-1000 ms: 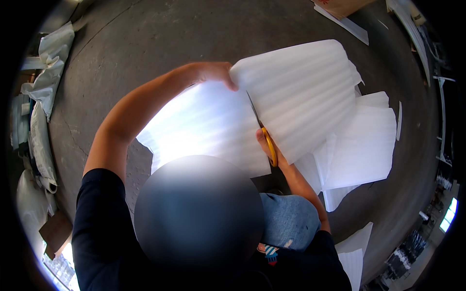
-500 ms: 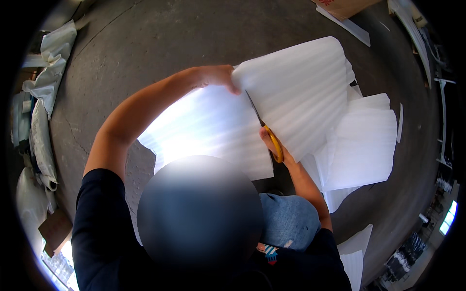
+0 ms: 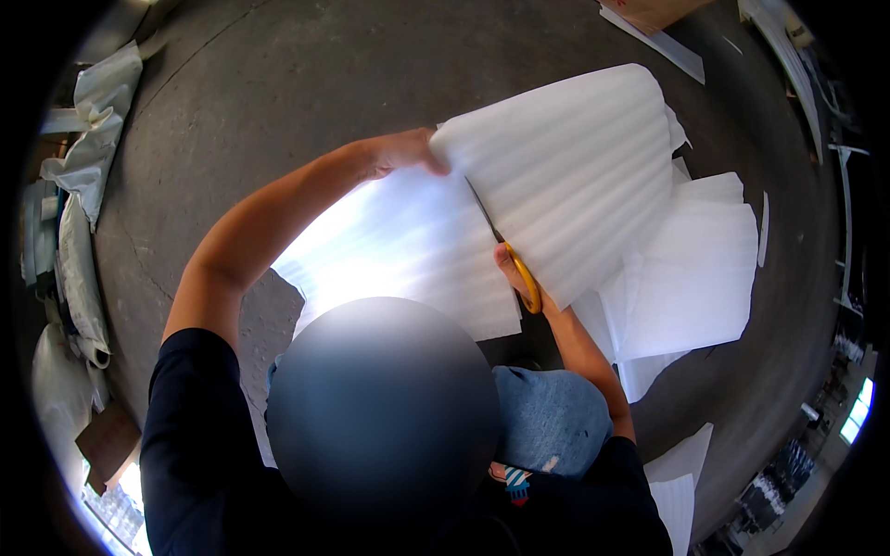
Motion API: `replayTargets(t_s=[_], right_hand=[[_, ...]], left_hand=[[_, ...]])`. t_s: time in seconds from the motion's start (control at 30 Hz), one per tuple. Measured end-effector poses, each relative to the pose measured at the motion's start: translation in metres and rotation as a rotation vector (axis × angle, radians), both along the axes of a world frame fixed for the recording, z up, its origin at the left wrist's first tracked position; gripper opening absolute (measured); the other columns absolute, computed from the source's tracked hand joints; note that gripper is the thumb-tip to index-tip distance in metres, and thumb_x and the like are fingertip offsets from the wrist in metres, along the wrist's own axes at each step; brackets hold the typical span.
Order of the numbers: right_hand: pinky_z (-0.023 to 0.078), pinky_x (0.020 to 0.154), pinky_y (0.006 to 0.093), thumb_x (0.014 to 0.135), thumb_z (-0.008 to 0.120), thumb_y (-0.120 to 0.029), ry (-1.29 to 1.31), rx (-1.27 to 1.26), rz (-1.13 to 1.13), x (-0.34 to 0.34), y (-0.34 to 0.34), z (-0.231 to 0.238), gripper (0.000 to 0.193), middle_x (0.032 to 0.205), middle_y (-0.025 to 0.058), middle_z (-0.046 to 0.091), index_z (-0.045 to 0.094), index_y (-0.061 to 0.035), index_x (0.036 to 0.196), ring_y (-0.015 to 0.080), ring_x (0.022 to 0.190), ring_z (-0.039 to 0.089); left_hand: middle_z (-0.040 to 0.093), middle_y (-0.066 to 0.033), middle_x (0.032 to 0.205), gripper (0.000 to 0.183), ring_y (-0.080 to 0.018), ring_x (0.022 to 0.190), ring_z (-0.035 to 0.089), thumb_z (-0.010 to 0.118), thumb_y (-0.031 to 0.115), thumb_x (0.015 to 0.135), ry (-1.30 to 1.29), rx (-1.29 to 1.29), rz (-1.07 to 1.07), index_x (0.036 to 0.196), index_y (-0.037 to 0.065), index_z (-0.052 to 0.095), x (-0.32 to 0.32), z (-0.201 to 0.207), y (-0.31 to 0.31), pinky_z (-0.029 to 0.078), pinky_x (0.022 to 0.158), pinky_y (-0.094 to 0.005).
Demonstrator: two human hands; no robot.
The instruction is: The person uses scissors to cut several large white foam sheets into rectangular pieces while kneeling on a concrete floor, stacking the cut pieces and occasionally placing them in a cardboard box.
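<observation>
A white ribbed foam sheet spreads in front of me, parted along a cut that runs up its middle. My right hand grips yellow-handled scissors, whose dark blades lie in the cut and point up and left. At the far end of the cut, my left hand pinches the sheet's edge, thumb toward me and the other fingers mostly hidden. To the left of the cut lies the brightly lit half of the foam. A blurred dark round shape covers the sheet's near part.
More white foam sheets lie on the grey concrete floor at the right. A foam scrap is near my right elbow. Plastic-wrapped rolls line the left side, and a cardboard box stands at the far right.
My left hand has shifted slightly left and toward me, taking the sheet's edge along. The scissors remain in the cut, almost in the same place.
</observation>
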State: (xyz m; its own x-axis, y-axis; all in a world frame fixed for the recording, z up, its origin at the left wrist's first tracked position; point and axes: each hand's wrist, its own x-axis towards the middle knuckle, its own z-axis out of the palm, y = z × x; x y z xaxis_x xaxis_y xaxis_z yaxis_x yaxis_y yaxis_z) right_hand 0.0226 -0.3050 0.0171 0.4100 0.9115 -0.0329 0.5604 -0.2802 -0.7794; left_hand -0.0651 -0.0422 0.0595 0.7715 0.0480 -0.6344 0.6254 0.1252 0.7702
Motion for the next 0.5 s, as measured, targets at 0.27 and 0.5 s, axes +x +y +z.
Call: replayTargets(t_s=[0.27, 0.5], right_hand=[[0.038, 0.083, 0.0393, 0.08, 0.041, -0.062, 0.102, 0.021, -0.04, -0.004, 0.004, 0.01, 0.063, 0.09, 0.0139, 0.053, 0.054, -0.0023, 0.093, 0.0295, 0.09, 0.049], [0.038, 0.084, 0.0379, 0.078, 0.043, -0.064, 0.493, -0.18, -0.046, -0.008, 0.004, -0.015, 0.067, 0.093, 0.0142, 0.054, 0.054, -0.0011, 0.098, 0.0284, 0.092, 0.049]], left_hand=[[0.04, -0.0144, 0.127, 0.073, -0.0269, 0.12, 0.034, 0.065, 0.006, 0.064, -0.074, 0.088, 0.013, 0.13, 0.005, 0.032, 0.009, 0.006, -0.012, 0.019, 0.104, -0.0379], [0.04, -0.017, 0.127, 0.072, -0.0288, 0.119, 0.035, 0.065, 0.007, 0.064, -0.032, 0.19, 0.043, 0.128, 0.002, 0.033, 0.005, -0.029, -0.007, 0.023, 0.103, -0.039]])
